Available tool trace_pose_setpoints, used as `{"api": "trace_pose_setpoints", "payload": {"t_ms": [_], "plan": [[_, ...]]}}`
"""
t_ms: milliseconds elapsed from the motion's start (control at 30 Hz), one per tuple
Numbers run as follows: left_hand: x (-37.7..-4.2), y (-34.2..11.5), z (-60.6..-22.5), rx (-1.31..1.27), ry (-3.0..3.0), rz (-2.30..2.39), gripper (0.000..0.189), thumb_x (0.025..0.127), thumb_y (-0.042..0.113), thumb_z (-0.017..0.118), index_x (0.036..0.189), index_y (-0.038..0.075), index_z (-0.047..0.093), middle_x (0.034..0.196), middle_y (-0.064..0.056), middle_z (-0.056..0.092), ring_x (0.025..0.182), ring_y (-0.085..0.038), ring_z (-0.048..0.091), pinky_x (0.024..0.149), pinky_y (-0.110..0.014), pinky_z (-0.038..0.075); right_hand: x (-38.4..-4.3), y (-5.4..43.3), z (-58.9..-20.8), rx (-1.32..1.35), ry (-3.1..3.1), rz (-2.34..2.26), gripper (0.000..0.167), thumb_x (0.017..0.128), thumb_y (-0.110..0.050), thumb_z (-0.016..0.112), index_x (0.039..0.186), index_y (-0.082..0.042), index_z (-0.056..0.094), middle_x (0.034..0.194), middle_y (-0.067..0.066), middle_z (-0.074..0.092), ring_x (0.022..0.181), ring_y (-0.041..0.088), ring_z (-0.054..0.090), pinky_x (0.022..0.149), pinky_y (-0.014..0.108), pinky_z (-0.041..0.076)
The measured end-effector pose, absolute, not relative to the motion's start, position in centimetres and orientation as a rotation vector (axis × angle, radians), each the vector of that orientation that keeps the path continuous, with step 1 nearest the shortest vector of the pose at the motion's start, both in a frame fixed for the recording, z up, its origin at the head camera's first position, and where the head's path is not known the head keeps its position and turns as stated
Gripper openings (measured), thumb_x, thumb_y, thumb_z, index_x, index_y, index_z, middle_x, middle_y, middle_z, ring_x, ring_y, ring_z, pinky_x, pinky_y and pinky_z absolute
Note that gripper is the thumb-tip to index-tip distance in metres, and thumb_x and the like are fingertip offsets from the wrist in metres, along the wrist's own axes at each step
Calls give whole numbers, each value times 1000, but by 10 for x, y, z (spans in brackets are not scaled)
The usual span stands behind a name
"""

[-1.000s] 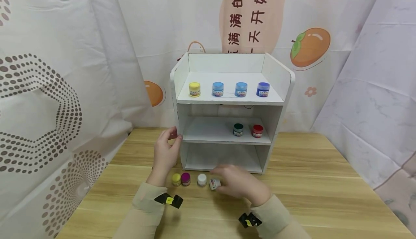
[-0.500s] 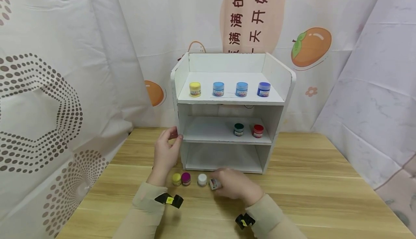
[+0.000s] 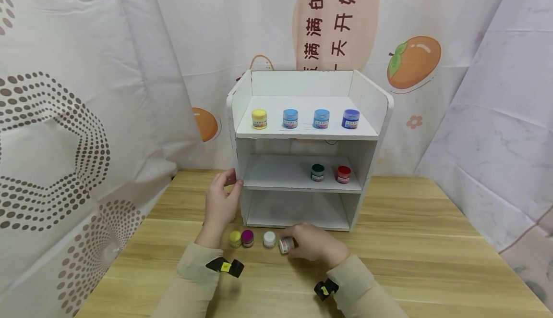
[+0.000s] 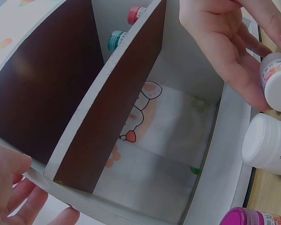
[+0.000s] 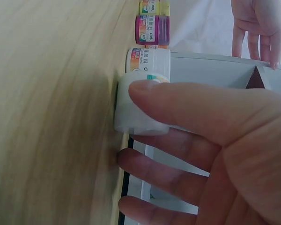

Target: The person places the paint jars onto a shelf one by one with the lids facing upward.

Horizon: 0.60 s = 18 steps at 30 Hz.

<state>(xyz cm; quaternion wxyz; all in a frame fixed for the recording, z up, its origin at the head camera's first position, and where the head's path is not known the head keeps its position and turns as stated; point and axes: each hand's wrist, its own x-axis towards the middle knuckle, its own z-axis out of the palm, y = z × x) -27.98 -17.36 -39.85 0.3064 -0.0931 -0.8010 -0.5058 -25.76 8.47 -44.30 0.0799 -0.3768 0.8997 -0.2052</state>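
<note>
Six coloured plastic jars stand on the white three-tier shelf; four jars apparently remain on the near wooden table, including the tilted white plastic jar the right hand pinches, left hand loose-fingered at the shelf's left side.
</note>
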Motion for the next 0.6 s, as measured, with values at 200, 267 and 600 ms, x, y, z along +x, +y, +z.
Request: {"api": "trace_pose_setpoints", "payload": {"t_ms": [200, 267, 600], "plan": [[-280, -174, -399, -253, -2111, -1330, 30, 98, 11, 68, 125, -1, 65, 112, -14, 67, 106, -29, 66, 77, -48, 58, -259, 86, -445, -1096, 2700, -594, 27, 85, -5, 79, 108, -17, 72, 91, -12, 62, 78, 10, 55, 71, 27, 47], [-280, -174, -399, -255, -2107, -1330, 30, 98, 11, 68, 125, -1, 65, 112, -14, 67, 106, -29, 66, 77, -48, 58, -259, 86, -445, -1085, 2705, -588, 28, 86, -5, 78, 111, -17, 73, 91, -12, 61, 76, 8, 53, 70, 26, 46], [-280, -173, -399, -258, -2093, -1317, 30, 97, 9, 69, 124, -2, 65, 112, -15, 67, 105, -31, 67, 77, -48, 58, -259, 88, -446, -1092, 2718, -569, 33, 87, -7, 79, 118, -12, 73, 104, -9, 67, 85, 10, 57, 79, 29, 50]]}}
